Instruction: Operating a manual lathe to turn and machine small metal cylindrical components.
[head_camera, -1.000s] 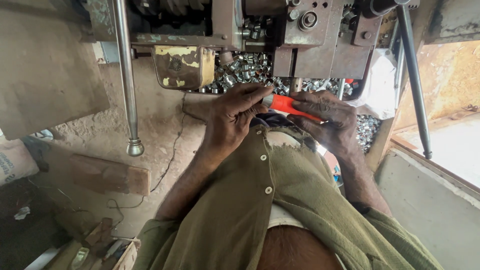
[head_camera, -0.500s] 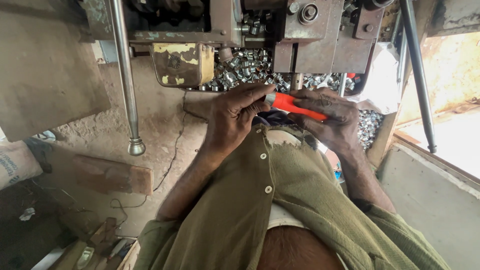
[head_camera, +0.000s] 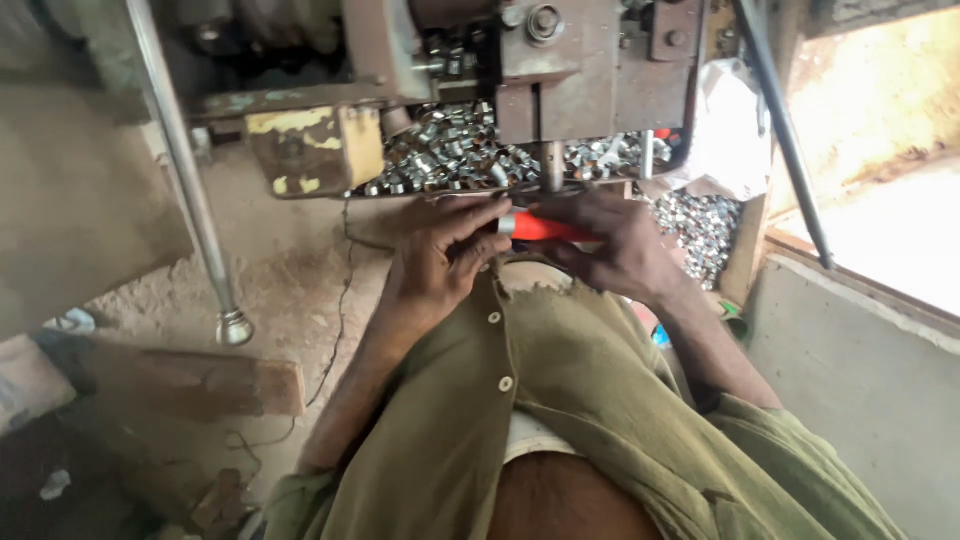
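- One big rusty metal machine (head_camera: 590, 70) stands in front of me, above my hands.
- My green shirt (head_camera: 560, 420) fills the bottom of the view.
- One long grey rod (head_camera: 185, 170) hangs down on my left and ends in a round knob.
- Many small shiny metal rings (head_camera: 450, 150) lie heaped in the machine's tray, and more lie to the right.
- My right hand (head_camera: 615, 245) is wrapped around the orange tool (head_camera: 545, 228), just below the rings.
- My left hand (head_camera: 440, 265) pinches the tool's silver tip with its fingers (head_camera: 480, 222).
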